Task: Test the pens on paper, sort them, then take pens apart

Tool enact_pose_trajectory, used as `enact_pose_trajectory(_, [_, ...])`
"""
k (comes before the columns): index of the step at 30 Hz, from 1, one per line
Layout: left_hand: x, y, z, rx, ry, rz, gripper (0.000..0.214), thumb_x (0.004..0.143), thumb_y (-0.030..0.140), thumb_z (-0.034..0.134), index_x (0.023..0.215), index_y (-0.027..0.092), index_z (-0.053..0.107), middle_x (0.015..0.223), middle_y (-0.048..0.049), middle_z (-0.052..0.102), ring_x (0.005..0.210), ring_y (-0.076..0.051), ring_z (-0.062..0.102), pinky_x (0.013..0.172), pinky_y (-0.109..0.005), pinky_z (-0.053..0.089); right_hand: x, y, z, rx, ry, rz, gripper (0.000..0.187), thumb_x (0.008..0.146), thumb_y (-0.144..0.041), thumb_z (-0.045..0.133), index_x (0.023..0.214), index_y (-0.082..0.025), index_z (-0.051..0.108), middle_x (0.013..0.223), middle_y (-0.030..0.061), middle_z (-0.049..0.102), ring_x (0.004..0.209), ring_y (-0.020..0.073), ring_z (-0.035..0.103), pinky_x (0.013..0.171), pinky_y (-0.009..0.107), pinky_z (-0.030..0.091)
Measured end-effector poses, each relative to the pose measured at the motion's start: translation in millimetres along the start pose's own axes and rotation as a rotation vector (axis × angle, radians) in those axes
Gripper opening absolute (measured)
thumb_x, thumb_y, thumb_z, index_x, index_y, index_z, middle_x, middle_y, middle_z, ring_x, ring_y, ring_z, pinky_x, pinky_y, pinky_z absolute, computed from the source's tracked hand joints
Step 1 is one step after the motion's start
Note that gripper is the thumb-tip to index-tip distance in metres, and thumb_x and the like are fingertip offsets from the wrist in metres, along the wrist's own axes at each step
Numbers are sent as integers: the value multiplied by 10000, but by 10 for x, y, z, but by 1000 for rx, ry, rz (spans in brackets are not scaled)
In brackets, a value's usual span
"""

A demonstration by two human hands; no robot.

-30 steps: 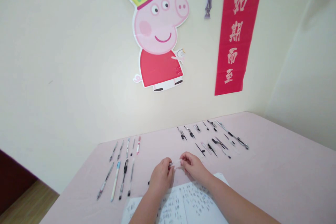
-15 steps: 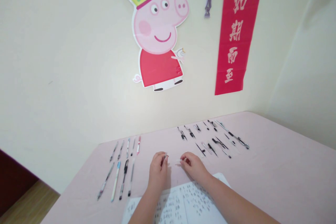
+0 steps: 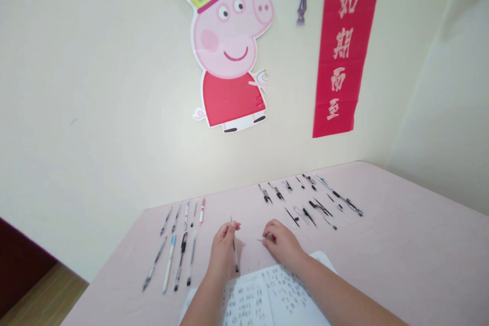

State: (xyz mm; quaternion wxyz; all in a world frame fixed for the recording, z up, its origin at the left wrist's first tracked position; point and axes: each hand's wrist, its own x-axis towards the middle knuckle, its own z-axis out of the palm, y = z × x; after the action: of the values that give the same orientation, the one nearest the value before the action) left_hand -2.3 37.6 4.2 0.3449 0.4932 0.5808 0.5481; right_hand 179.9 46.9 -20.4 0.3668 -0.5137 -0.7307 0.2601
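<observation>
In the middle of the table, my left hand is closed around a slim pen. Its dark end points down toward me and its thin tip sticks up above my fingers. To the right, my right hand pinches a small pale piece, too small to name; a short end of it shows left of my fingertips. The two hands are apart. Below them lies an open notebook with handwriting, partly hidden under my forearms.
At the left, whole pens lie in two rows. Several black and clear pen parts are spread at the back right of the pink table. Behind it, the wall carries a cartoon pig sticker and a red banner.
My left hand has moved slightly left and turned, so the pen in it now shows lengthwise. The pale piece in my right hand tilts a little differently.
</observation>
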Motion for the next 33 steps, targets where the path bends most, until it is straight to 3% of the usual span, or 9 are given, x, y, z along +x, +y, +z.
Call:
enact_pose_trajectory(4, [7,-71,50,-399,-37,-230,346,719,482,614,774,141,615,621,35,560,395,-20,376,373,-142,300,11,-10,-9,45,23,-31,112,720,-142,569,791,-195,639,874,30,568,743,145,532,685,256,398])
enact_pose_trajectory(9, [36,-77,47,-703,3,-448,164,839,238,536,768,107,603,684,-34,638,441,-22,500,421,-111,426,13,-70,-49,70,64,-117,243,867,-261,432,716,-187,608,791,38,548,751,155,519,692,265,379])
enact_pose_trajectory(13, [36,-31,37,-799,24,-466,151,857,155,499,763,102,605,694,-38,654,459,-21,545,455,-98,472,-5,-95,-56,38,36,-95,336,911,-322,342,690,-184,555,692,22,526,679,152,495,647,264,357])
enact_pose_trajectory(20, [3,-20,96,-853,-21,-458,138,850,113,500,782,108,621,741,-39,674,515,-38,591,508,-119,522,-25,-124,-56,57,-14,-112,319,900,-319,336,667,-190,511,694,19,529,682,148,490,663,256,355])
enact_pose_trajectory(33, [-79,75,94,-790,-217,-489,95,788,84,578,865,111,626,828,-64,672,641,-90,639,550,-157,523,0,-66,-37,110,8,-146,353,894,-362,325,644,-185,499,659,16,510,656,146,483,633,260,358])
